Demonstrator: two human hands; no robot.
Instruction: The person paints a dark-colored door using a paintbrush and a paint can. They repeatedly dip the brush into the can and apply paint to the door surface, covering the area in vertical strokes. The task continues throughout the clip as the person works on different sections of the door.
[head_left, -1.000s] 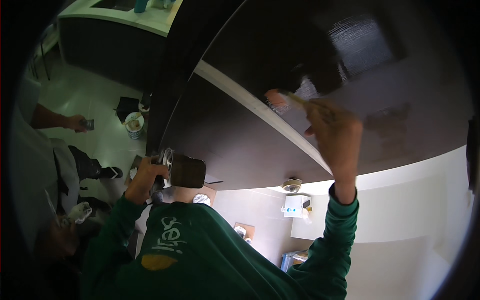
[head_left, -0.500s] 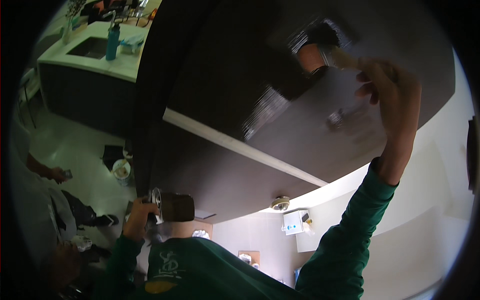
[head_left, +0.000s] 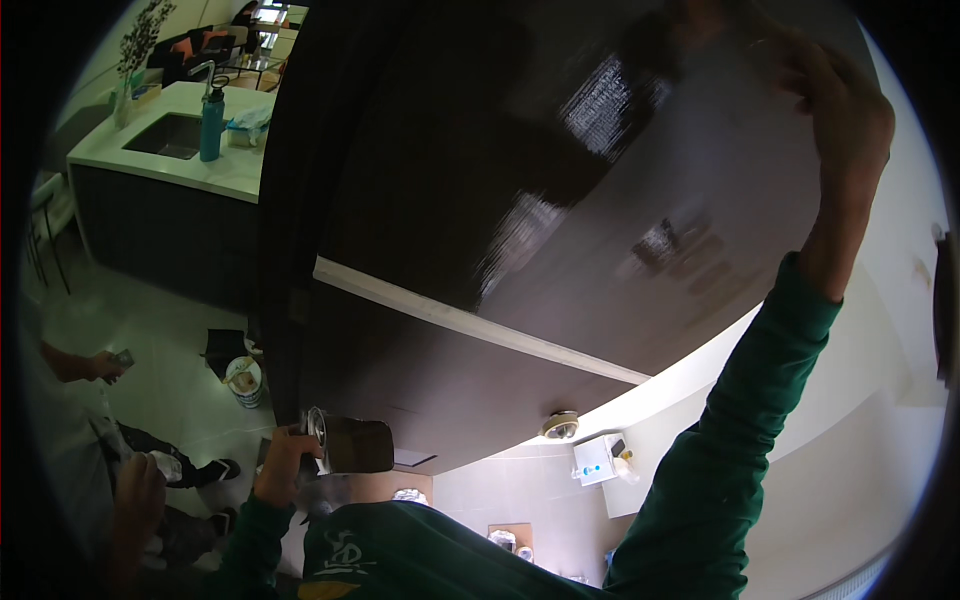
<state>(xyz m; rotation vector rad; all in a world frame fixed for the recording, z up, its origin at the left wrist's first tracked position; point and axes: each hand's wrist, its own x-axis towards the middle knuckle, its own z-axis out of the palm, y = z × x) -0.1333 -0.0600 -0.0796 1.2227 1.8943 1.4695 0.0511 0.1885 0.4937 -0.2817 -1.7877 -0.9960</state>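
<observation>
While the right hand (head_left: pixel 835 120) reaches high to the far right and presses against the dark glossy cabinet door (head_left: pixel 560 200), its fingers look curled at the door's upper edge; whether they grip anything cannot be told. The left hand (head_left: pixel 285 465) sits low and near on the left, fingers wrapped round a dark can (head_left: pixel 350 445) lying on its side, long axis running left to right. That can is well apart from the raised hand.

The right hand (head_left: pixel 835 120) blurs at the dark panel (head_left: pixel 560 200), possibly hiding something in its grip.
</observation>
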